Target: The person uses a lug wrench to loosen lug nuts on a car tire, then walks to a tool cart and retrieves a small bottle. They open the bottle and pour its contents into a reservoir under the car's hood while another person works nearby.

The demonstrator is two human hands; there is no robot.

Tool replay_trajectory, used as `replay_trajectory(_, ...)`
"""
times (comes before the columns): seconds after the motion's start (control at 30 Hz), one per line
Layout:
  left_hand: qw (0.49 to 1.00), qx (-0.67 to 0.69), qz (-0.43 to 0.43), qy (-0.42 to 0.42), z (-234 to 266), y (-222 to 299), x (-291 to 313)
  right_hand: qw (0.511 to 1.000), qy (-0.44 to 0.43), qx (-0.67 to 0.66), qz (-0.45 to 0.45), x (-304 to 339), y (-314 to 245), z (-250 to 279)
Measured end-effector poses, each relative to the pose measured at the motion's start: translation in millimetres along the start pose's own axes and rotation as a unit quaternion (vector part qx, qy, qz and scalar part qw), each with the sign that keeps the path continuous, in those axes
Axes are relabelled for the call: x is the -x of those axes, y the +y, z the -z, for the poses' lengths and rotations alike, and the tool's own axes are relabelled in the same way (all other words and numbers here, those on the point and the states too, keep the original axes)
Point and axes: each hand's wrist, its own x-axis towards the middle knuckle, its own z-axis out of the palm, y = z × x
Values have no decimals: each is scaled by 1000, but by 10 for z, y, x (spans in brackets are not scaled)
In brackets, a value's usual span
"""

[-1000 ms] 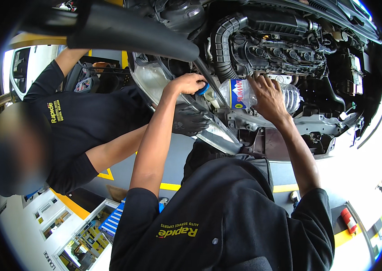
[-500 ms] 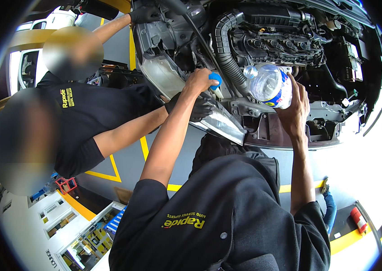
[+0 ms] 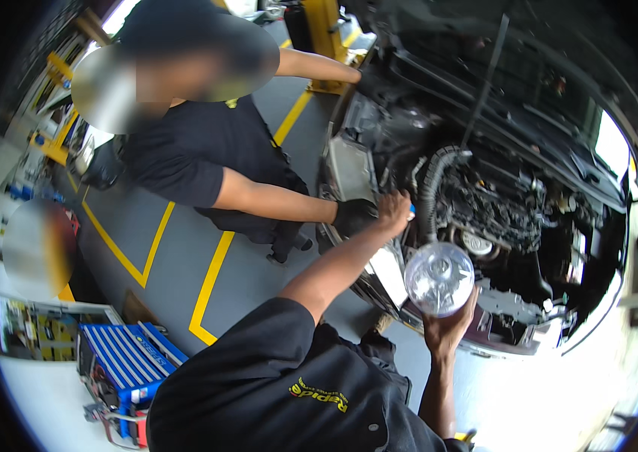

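Observation:
Over the front corner of an open car engine bay, my left hand (image 3: 393, 214) is closed around a small blue cap-like piece (image 3: 411, 212), mostly hidden by the fingers. My right hand (image 3: 451, 322) grips a clear plastic bottle (image 3: 439, 279), which shows end-on as a round, see-through shape. The bottle is near the black ribbed intake hose (image 3: 430, 188), to the right of my left hand. Right beside my left wrist, a co-worker's black-gloved hand (image 3: 353, 218) rests by the headlight (image 3: 353, 169).
The engine (image 3: 492, 203) fills the bay ahead, under the raised hood (image 3: 560, 83) and its prop rod (image 3: 488, 75). A co-worker (image 3: 183, 158) leans in from the left. A blue tool cart (image 3: 126, 354) stands at the lower left, beyond yellow floor lines (image 3: 209, 290).
The view has swung, so the car appears farther right. The bottle has tilted from its side, with its neck visible, to end-on. My left hand still holds the blue piece.

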Motion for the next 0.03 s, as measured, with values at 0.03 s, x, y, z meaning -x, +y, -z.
replay_trajectory(0.03, 1000, 7, 28, 12, 192, -336, -32, 998, -11, -59, -7, 80, -91, -127)
